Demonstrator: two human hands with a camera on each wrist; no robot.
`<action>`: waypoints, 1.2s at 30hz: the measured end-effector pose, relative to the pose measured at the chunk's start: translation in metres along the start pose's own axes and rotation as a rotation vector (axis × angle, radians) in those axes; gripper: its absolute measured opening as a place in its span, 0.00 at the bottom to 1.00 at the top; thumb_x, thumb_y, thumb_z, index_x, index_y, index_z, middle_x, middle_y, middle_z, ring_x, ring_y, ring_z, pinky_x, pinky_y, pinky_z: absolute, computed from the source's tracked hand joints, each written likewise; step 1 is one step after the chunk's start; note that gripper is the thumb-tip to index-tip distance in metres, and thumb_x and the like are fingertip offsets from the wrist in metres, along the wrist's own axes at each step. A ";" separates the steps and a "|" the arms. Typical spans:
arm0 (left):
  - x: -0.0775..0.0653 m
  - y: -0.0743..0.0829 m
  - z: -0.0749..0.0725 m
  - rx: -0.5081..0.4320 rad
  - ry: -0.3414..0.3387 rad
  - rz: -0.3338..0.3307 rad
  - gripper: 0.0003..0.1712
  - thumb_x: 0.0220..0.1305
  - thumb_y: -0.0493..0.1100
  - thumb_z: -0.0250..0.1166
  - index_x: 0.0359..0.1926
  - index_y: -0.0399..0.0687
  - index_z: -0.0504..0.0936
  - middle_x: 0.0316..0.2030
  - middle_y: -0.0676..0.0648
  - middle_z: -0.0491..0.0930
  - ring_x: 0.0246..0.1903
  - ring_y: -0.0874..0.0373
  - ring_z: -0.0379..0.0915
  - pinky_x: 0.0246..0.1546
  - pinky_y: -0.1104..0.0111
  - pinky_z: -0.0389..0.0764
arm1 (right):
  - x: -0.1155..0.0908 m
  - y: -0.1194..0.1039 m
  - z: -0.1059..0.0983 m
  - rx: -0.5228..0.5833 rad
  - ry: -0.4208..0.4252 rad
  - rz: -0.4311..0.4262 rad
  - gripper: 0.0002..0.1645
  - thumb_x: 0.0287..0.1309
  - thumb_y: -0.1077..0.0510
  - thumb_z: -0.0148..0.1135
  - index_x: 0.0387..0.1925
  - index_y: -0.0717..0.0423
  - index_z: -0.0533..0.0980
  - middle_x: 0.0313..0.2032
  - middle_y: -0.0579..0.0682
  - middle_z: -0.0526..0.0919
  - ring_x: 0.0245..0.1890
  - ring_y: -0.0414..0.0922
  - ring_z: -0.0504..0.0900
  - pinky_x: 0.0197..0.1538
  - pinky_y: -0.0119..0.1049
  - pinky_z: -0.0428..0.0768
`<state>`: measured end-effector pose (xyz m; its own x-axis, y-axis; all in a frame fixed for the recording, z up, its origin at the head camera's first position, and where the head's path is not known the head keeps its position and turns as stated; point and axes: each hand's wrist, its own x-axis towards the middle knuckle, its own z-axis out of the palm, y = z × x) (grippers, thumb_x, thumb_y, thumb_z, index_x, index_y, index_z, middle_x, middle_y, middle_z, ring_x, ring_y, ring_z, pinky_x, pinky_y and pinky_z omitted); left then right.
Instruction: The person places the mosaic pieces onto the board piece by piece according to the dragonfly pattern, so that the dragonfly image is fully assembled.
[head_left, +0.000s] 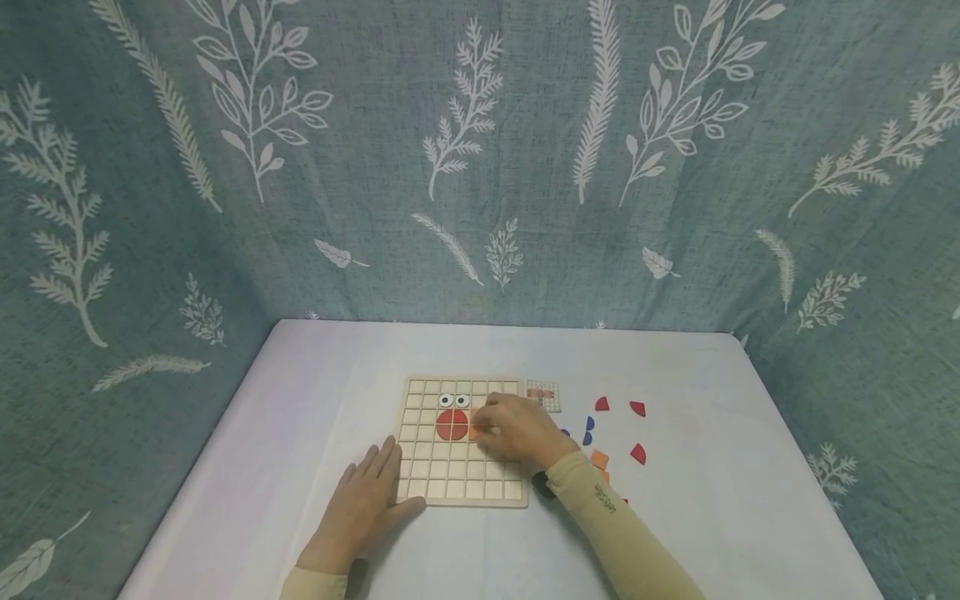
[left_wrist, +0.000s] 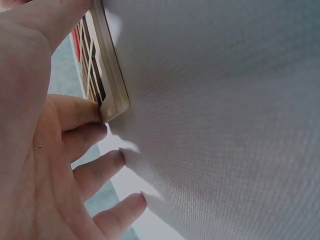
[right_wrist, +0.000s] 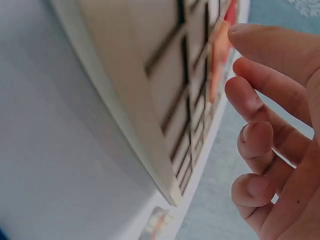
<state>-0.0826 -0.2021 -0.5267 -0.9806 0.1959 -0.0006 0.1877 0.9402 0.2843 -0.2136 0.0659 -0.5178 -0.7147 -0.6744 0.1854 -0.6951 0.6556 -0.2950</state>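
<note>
A pale wooden grid board (head_left: pixel 457 492) lies on the table, with two googly-eye tiles (head_left: pixel 454 401) above a red circle (head_left: pixel 452 425) made of quarter pieces. An orange tile (head_left: pixel 475 432) sits in the grid beside the circle's right edge. My right hand (head_left: pixel 517 429) is over the board; in the right wrist view its thumb tip meets the orange tile (right_wrist: pixel 220 50), and the other fingers are loosely bent, holding nothing visible. Spread along the board's left edge, my left hand (head_left: pixel 363 500) rests with fingertips and thumb against the frame (left_wrist: pixel 112 80).
A small pattern card (head_left: pixel 543 395) lies by the board's upper right corner. Right of it are scattered red quarter pieces (head_left: pixel 637 454), blue half-circle pieces (head_left: pixel 588 431) and orange tiles (head_left: pixel 599 459). A dark object (head_left: pixel 542 484), partly hidden, is under the right wrist. Patterned cloth (head_left: pixel 465 250) surrounds the table.
</note>
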 end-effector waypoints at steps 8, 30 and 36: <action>0.000 0.000 0.001 0.006 0.008 0.010 0.52 0.64 0.67 0.64 0.72 0.30 0.64 0.73 0.33 0.61 0.71 0.32 0.57 0.67 0.37 0.62 | -0.026 0.007 -0.028 -0.029 0.090 0.068 0.14 0.60 0.47 0.72 0.47 0.42 0.87 0.43 0.39 0.85 0.41 0.39 0.83 0.43 0.38 0.83; 0.001 0.001 0.000 0.003 0.004 0.010 0.52 0.66 0.66 0.63 0.73 0.29 0.63 0.74 0.32 0.60 0.72 0.32 0.56 0.68 0.37 0.60 | -0.149 0.056 -0.068 0.110 0.063 0.465 0.19 0.58 0.51 0.74 0.51 0.45 0.85 0.44 0.41 0.85 0.34 0.40 0.75 0.35 0.35 0.78; 0.002 0.000 0.000 0.015 0.011 0.018 0.52 0.65 0.66 0.64 0.73 0.29 0.63 0.74 0.32 0.60 0.71 0.32 0.57 0.67 0.37 0.61 | -0.166 0.053 -0.062 0.128 -0.017 0.539 0.15 0.53 0.52 0.78 0.44 0.43 0.86 0.41 0.37 0.84 0.32 0.37 0.73 0.35 0.33 0.78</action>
<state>-0.0841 -0.2017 -0.5268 -0.9776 0.2097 0.0154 0.2060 0.9407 0.2695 -0.1366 0.2338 -0.5066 -0.9646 -0.2610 -0.0382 -0.2156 0.8634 -0.4561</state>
